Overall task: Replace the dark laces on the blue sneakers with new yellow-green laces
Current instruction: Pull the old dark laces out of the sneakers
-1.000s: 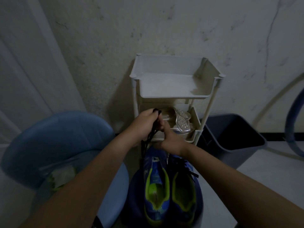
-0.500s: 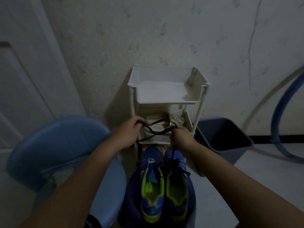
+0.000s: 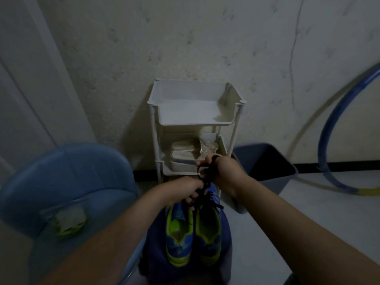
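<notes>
1. Sneakers (image 3: 193, 229): blue pair with yellow-green lining, side by side on a dark blue surface (image 3: 226, 239) at bottom centre, toes toward the wall. The left hand hides the toes.
2. Lace (image 3: 205, 183): dark, bunched between the two hands just above the sneaker toes. Strands trail down onto the right-side sneaker, across its tongue.
3. Right hand (image 3: 225, 171): raised in front of the rack's lower shelf, fingers curled round the upper loops of the lace.
4. Left hand (image 3: 185, 192): lower and just beside the right hand, fingers curled round the lace over the sneaker toes.
5. Rack (image 3: 195, 120): white, tiered, against the wall. The top tray is bare; the lower shelf holds pale shoes (image 3: 182, 155).
6. Chair (image 3: 67, 177): blue, to the left of the sneakers.
7. Bag (image 3: 68, 221): clear, lying on the chair seat, with yellow-green and whitish contents too blurred to identify.
8. Bin (image 3: 267, 169): dark, on the floor right of the rack.
9. Hoop (image 3: 327, 140): blue, leaning on the wall at far right.
</notes>
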Demonstrator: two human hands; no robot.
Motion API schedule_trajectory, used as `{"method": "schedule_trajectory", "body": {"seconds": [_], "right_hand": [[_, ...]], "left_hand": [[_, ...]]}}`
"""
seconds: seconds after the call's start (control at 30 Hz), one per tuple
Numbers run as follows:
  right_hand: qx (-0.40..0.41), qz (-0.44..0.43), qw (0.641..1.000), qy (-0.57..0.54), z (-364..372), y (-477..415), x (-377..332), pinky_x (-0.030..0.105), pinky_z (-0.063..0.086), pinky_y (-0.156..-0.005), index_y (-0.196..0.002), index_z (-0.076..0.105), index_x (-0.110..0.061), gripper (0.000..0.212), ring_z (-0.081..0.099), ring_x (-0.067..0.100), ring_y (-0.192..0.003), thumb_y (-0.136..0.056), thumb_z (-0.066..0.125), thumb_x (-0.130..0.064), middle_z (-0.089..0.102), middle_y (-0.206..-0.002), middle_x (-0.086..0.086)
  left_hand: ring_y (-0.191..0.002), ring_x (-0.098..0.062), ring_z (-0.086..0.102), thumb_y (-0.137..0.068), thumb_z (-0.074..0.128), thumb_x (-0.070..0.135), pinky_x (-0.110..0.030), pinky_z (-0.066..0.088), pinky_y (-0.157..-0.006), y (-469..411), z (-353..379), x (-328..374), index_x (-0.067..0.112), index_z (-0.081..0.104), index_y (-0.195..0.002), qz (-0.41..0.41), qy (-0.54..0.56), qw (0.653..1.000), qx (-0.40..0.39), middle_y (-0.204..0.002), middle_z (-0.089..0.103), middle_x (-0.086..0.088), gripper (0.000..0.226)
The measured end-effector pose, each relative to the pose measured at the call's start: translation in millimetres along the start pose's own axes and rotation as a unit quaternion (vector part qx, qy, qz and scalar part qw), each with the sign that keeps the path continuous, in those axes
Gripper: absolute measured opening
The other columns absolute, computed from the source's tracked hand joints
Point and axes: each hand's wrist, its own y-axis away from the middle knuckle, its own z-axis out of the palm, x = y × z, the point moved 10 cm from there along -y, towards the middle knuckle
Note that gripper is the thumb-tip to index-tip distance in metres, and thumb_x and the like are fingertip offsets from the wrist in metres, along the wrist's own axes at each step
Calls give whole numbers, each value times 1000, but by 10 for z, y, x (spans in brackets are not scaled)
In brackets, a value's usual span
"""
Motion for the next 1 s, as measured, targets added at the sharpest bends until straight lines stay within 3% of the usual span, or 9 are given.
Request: {"method": "schedule_trajectory", "body": {"seconds": [0.1,0.17,0.27,0.33,0.4,0.47,0.73,0.83,1.0], "right_hand": [[41,3,941,337,-178,52,6,22,44,-57,-73,61,-14,30,55,17,-69,-91,43,2,61,-76,4],[16,-5,886,462,-177,76,69,17,41,-52,-81,65,-11,22,51,9,-63,-91,49,0,57,-71,-1],[-10,11,868,497,-209,163,281,13,41,-49,-80,70,-14,13,53,6,-60,-87,61,-8,62,-73,-1],[-48,32,839,541,-167,224,472,16,43,-50,-86,72,-11,12,55,10,-62,-89,61,-13,64,-77,2],[-83,31,801,593,-100,245,638,24,52,-63,-102,74,-8,21,62,17,-76,-90,59,-14,69,-93,7],[-95,7,765,637,-30,246,726,34,55,-85,-108,74,-12,25,65,22,-95,-88,59,-17,71,-107,8],[-216,-25,639,738,256,354,1126,38,53,-90,-119,66,-18,39,63,27,-103,-81,71,-28,66,-115,8],[-243,-4,654,717,207,380,1019,34,51,-93,-128,62,-22,54,60,21,-107,-78,78,-29,64,-120,1],[-185,-13,729,659,-111,290,589,29,50,-96,-120,70,-25,36,62,9,-102,-84,72,-26,68,-113,-7]], "left_hand": [[-91,-33,59,-96,44,5,-38,44,-75,15,-124,-48,-4,61,-97,8,-327,944,39,-102,59,-24,19],[-114,-37,54,-98,42,2,-37,37,-91,45,-147,-96,-14,57,-115,16,-409,911,52,-124,55,-29,28],[-122,-32,50,-101,41,11,-31,35,-96,57,-124,-262,-6,58,-121,-6,-403,914,58,-131,54,-22,32],[-108,-23,56,-100,46,23,-27,41,-85,58,-100,-370,1,65,-108,-4,-406,912,52,-115,61,-16,30],[-84,-13,55,-96,54,27,-25,41,-68,67,-124,-419,1,67,-99,6,-395,917,51,-96,62,-10,29],[-77,-13,57,-91,62,29,-25,46,-69,95,-169,-458,5,69,-107,3,-379,924,47,-96,66,-9,29],[-109,-15,58,-94,56,15,-19,40,-87,281,-161,-77,19,61,-127,126,-382,905,138,-123,61,0,34],[-106,-18,59,-94,53,18,-28,45,-90,234,-5,-143,24,64,-121,104,-417,899,86,-118,61,1,30],[-93,-17,61,-85,55,27,-35,52,-86,151,90,-300,28,69,-97,96,-456,883,54,-97,66,4,19]]}}
